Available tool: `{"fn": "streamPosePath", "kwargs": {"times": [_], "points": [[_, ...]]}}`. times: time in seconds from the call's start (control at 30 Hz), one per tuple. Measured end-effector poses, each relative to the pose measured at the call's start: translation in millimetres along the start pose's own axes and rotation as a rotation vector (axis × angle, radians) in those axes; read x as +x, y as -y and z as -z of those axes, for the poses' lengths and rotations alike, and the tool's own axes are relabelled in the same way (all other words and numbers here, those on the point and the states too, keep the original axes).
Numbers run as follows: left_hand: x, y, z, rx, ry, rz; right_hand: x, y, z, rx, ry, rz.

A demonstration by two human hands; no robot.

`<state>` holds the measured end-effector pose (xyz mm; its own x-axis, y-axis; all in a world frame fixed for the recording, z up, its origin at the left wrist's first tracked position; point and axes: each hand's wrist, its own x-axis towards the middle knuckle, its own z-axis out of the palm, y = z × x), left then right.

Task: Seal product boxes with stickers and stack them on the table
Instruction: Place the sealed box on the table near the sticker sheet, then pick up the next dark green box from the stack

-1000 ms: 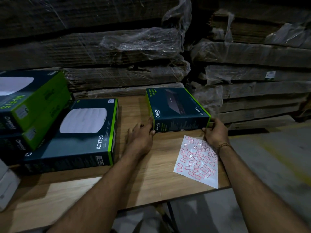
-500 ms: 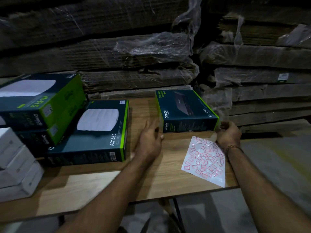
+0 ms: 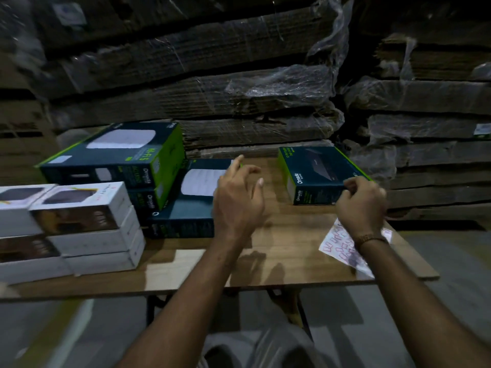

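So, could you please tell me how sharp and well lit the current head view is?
Head view: dim overall, with light falling on the wooden table; the hands cast soft shadows on it. Motion blur smears the white product boxes at the left edge and the left hand; the red-marked sticker sheet is blurred too. Wide-angle bending curves the plastic-wrapped cardboard stacks.

Tall stacks of flattened brown cardboard [image 3: 212, 102], wrapped in torn clear plastic film [image 3: 279, 83], are seen behind the tabletop. A second wrapped cardboard stack [image 3: 430, 144] is set at the right. Grey concrete floor [image 3: 451, 301] is seen below.
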<state>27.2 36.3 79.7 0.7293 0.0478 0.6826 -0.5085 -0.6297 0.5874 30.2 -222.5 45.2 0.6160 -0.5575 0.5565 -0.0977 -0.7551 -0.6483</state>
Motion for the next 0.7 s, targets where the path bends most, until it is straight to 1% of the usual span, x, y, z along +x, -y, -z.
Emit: {"fn": "streamPosePath", "kwargs": {"times": [0.03,0.1,0.17,0.23,0.33,0.43,0.53,0.6,0.7], "points": [[-4.5,6.6,9.6,-0.009,-0.043,0.029,-11.7,18.9,0.1,0.052,0.061,0.063],[-18.5,18.3,25.9,-0.008,-0.107,0.109,-41.6,57.2,-1.4,0.155,0.246,0.184],[-34.3,27.5,39.2,0.021,-0.126,0.187,-78.9,93.7,-6.3,0.183,0.425,0.331],[-47.5,36.3,49.3,0.063,-0.124,0.224,-110.6,118.3,-18.2,0.15,0.537,0.465],[-57.1,51.0,62.7,0.14,-0.11,0.208,-135.4,134.1,-40.9,0.016,0.657,0.562],[-53.7,65.3,71.1,0.24,-0.056,0.144,-145.0,137.4,-56.9,-0.103,0.688,0.612],[-46.1,76.6,73.5,0.448,0.053,0.089,-146.0,135.7,-64.2,-0.1,0.641,0.612],[-43.1,85.4,72.2,0.565,0.15,0.12,-143.7,133.3,-66.6,-0.05,0.593,0.615],[-42.5,99.7,71.3,0.603,0.228,0.241,-138.8,130.8,-70.3,-0.039,0.537,0.625]]}}
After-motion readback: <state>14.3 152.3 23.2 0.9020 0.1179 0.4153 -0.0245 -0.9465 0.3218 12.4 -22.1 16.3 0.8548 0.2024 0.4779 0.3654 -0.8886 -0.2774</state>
